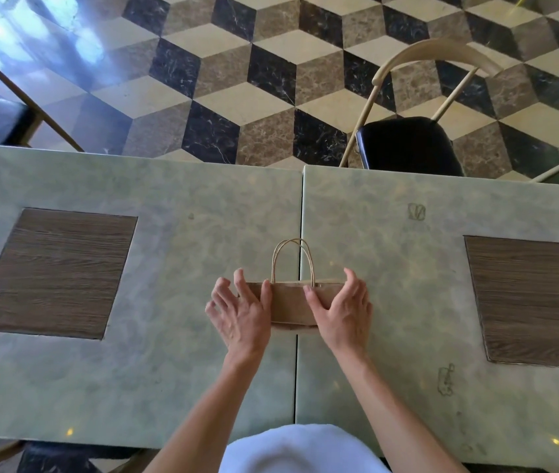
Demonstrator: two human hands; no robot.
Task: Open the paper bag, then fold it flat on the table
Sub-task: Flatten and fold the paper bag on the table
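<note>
A small brown paper bag [291,303] sits on the green table [175,377], right where two tabletops meet at a thin seam [300,213]. The bag looks pressed thin, with its two string handles [293,259] looping up and away from the person. The left hand [242,315] is at the bag's left end. Its fingers [220,290] are spread wide apart and curl a little, and its thumb [266,295] rests on the near face of the bag. The right hand [343,310] is at the bag's right end. Its thumb lies across the near face, and its other fingers [351,278] bend around the far right corner. Neither hand is closed tight; both cup the bag from the sides. I cannot tell how hard they press. Each tabletop has a dark wood square [54,271] set in it. Past the table stands a chair [411,141] with a black seat on a checkered floor [237,80].
</note>
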